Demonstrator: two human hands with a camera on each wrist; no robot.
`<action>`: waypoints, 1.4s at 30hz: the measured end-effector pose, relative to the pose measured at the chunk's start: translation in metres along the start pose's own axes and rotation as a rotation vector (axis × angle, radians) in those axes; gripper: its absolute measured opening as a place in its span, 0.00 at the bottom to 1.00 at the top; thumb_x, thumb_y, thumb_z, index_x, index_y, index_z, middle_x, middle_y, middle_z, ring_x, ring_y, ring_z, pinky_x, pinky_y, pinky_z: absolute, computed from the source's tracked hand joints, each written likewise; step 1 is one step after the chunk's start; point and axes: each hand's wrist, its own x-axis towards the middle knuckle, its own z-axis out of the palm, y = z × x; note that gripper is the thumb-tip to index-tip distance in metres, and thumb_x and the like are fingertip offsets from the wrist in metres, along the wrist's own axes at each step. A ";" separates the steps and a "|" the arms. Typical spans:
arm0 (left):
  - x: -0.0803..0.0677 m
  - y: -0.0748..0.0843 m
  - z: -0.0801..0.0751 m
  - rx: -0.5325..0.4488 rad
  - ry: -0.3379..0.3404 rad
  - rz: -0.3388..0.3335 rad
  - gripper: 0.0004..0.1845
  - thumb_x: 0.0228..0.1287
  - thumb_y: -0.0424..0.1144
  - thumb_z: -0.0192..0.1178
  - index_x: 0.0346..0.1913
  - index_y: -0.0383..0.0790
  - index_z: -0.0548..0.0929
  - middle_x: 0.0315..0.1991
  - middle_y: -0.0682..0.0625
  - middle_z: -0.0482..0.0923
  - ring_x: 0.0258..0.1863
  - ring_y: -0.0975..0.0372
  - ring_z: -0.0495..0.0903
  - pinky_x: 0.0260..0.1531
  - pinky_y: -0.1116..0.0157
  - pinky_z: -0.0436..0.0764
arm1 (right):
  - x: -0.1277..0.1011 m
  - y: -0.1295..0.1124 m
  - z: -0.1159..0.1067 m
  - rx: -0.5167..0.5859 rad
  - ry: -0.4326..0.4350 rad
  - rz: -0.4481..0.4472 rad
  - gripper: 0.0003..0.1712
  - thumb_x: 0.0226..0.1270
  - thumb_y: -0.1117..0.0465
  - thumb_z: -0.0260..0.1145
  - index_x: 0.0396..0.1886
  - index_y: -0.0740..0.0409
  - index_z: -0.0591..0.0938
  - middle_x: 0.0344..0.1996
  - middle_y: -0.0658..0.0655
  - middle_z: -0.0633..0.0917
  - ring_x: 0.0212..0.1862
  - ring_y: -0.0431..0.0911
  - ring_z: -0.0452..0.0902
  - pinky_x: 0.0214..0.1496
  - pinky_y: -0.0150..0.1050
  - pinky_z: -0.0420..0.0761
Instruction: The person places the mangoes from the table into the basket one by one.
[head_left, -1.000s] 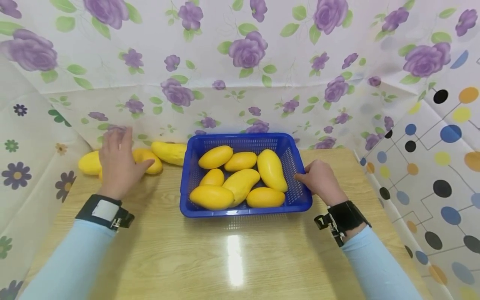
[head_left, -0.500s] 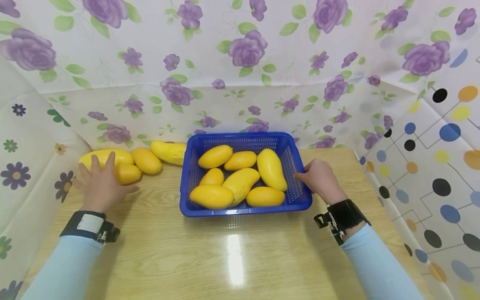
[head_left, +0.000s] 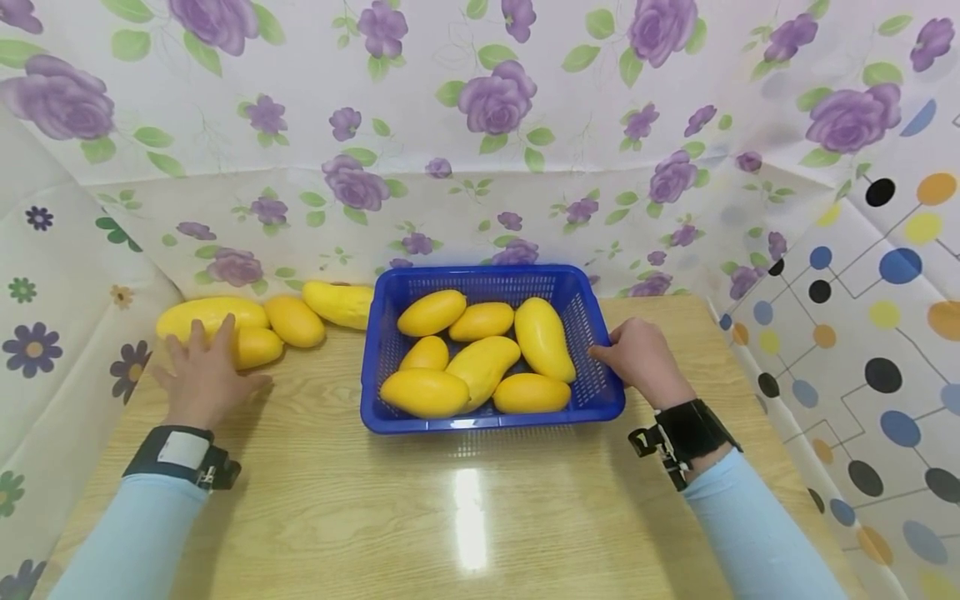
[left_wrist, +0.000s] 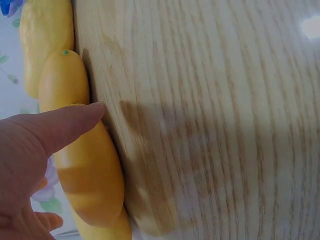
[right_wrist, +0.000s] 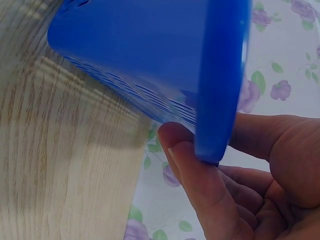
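Note:
My left hand (head_left: 205, 379), fingers spread, lies at the near side of a long yellow fruit (head_left: 213, 313) and a smaller mango (head_left: 258, 347) at the table's back left. In the left wrist view its thumb overlaps the row of mangoes (left_wrist: 95, 175). Another mango (head_left: 295, 322) and a knobbly yellow fruit (head_left: 339, 305) continue the row rightward. My right hand (head_left: 643, 360) grips the right rim of a blue plastic basket (head_left: 491, 425), thumb inside and fingers under the outside. Several yellow mangoes (head_left: 480, 373) lie in the basket.
The pale wooden table (head_left: 337, 508) reaches back to a flowered cloth wall (head_left: 450, 200). A dotted cloth (head_left: 885, 333) hangs at the right and another flowered cloth (head_left: 45, 292) at the left.
My left hand has come down and toward me to the left, uncovering the back-left fruits, and has barely moved in the last half second. The right hand and basket stay put.

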 end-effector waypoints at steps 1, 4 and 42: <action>0.000 0.000 0.001 -0.002 -0.003 0.001 0.63 0.43 0.60 0.70 0.74 0.45 0.39 0.71 0.28 0.24 0.63 0.24 0.22 0.47 0.22 0.31 | 0.000 0.000 0.000 0.004 -0.003 0.004 0.20 0.59 0.49 0.67 0.19 0.61 0.81 0.11 0.51 0.72 0.18 0.45 0.78 0.22 0.35 0.81; -0.001 -0.001 0.002 -0.002 -0.017 0.000 0.62 0.45 0.58 0.70 0.74 0.44 0.39 0.70 0.28 0.23 0.62 0.24 0.21 0.47 0.22 0.31 | 0.001 0.000 0.000 0.010 -0.010 0.017 0.19 0.59 0.49 0.67 0.21 0.61 0.82 0.12 0.51 0.73 0.18 0.45 0.79 0.23 0.35 0.81; -0.011 -0.003 0.006 -0.052 -0.110 -0.014 0.56 0.48 0.68 0.61 0.65 0.24 0.58 0.53 0.24 0.69 0.46 0.38 0.72 0.40 0.43 0.72 | 0.002 0.002 0.001 0.011 -0.005 -0.004 0.21 0.59 0.50 0.67 0.15 0.59 0.77 0.11 0.50 0.72 0.17 0.45 0.79 0.25 0.40 0.83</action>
